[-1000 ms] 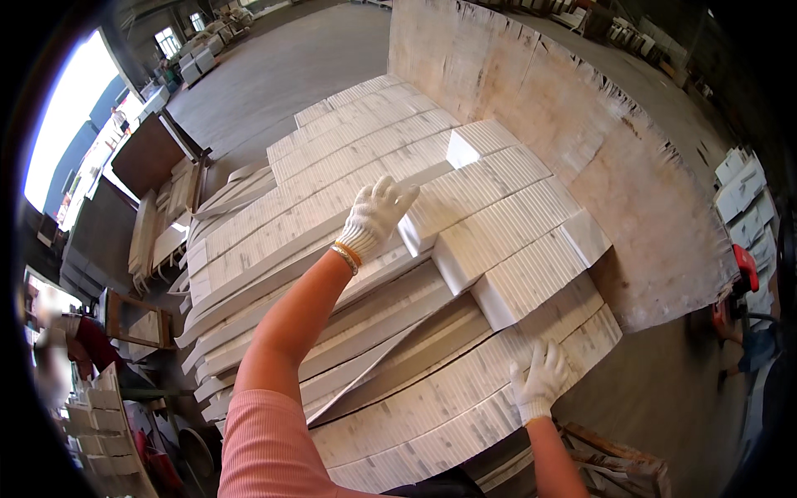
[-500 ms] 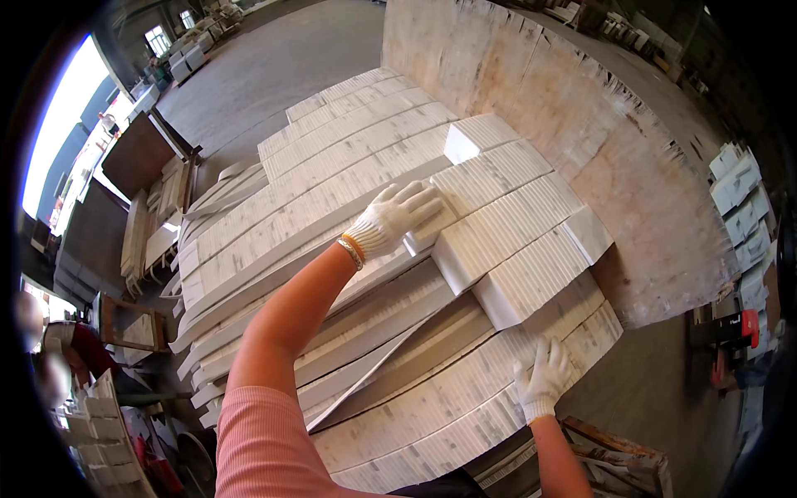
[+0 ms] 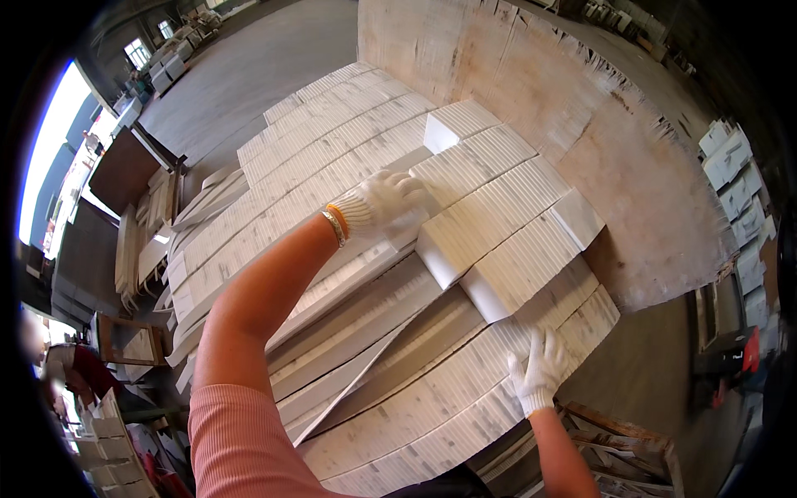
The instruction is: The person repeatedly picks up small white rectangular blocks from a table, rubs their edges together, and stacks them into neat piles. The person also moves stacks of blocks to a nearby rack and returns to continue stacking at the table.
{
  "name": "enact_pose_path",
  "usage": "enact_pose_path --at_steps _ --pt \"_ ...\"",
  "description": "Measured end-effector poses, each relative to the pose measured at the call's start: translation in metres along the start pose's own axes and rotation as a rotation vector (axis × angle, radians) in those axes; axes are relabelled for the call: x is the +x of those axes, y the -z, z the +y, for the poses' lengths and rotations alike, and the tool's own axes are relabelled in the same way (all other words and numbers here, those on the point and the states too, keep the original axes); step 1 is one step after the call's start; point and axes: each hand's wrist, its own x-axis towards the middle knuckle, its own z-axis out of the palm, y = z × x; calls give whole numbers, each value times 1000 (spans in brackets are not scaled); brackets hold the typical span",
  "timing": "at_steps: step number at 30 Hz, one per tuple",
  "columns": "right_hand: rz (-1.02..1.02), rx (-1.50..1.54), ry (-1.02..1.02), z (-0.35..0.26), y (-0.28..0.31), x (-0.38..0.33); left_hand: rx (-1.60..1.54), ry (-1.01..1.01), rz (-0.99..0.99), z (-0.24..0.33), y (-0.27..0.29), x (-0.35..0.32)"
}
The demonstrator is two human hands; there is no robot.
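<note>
Rows of thin white, grey-streaked stone tiles (image 3: 432, 398) stand on edge, packed side by side, in front of me. A raised block of tiles (image 3: 498, 228) rests on them toward the right. My left hand (image 3: 383, 199), in a white knit glove, is at the left end of this block. Its fingers are bent over a pale tile, mostly hidden beneath the slightly blurred hand. Near the right front edge, my right hand (image 3: 538, 373), also gloved, lies on the lower tiles with fingers spread. Long pale strips (image 3: 365, 332) run between the rows, one lying slantwise.
A tall, worn plywood board (image 3: 573, 141) stands behind the tiles. Below my right hand is a rusty frame (image 3: 614, 436). More stacked pieces (image 3: 735, 191) are at the far right, wooden racks (image 3: 137, 241) at the left. A person (image 3: 79, 365) is at the left edge.
My left hand's fingers went from stretched out to bent, at the end of the raised block. My right hand stays on the lower tiles. The whole view has shifted slightly.
</note>
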Motion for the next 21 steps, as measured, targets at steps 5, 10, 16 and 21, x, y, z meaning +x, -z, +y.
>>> enact_pose_path --at_steps 5,10,16,21 --pt "1 -13 -10 2 -1 -3 5 38 -361 3 14 21" --pt "-47 45 -51 -1 7 3 -3 1 -344 2 19 19" --pt "-88 37 -57 1 7 3 -25 144 -313 8 27 -2" --pt "-70 28 -46 1 7 2 -36 460 -336 28 72 -51"
